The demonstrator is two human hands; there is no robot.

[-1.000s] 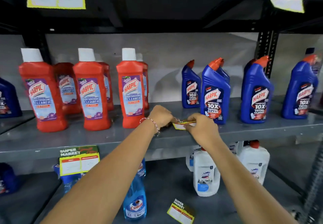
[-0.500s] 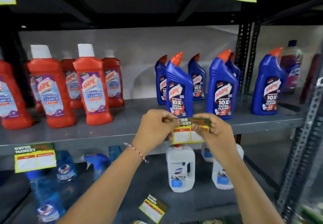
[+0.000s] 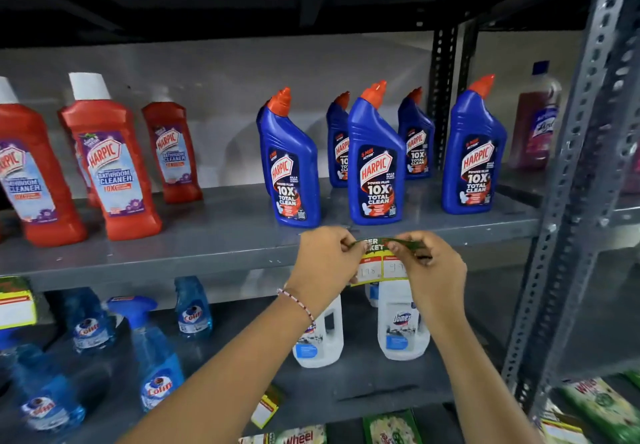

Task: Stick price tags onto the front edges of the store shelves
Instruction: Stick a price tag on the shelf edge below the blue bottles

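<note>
Whereas half a second ago the price tag (image 3: 375,265) was held in the air below the blue bottles, it now sits at the front edge of the middle shelf (image 3: 173,263), its green header folded over the lip and its yellow panel hanging down the face; sticking appears under way, not finished. From nine o'clock, red Harpic Bathroom Cleaner bottles (image 3: 107,163) stand well apart from the work. At six o'clock of the nearest blue Harpic 10X bottles (image 3: 375,163), the left hand (image 3: 325,265) pinches the tag's left top corner, fingers closed on it. The right hand (image 3: 433,270), at three o'clock of the tag, is likewise clamped on the header's right part, thumb pressing. Compared with the earlier frame, the view has shifted rightward and both hands have risen to the shelf lip. Domex jugs (image 3: 401,325) stand below; the perforated steel upright (image 3: 568,201) closes the right.
</note>
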